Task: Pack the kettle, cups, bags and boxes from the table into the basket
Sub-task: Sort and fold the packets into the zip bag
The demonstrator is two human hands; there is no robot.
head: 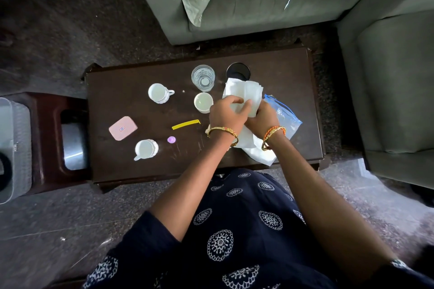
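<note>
Both hands meet over the right half of the dark tabletop. Left hand and right hand each pinch a white tissue stack; more white paper lies under the wrists. Zip bag lies just right of the hands, touching the tissues. Black cup sits behind the stack, water glass beside it. Three white cups: far left, centre just beside the left hand, near left. Pink box, yellow clip, purple cap lie apart. Basket stands far left on a stool.
</note>
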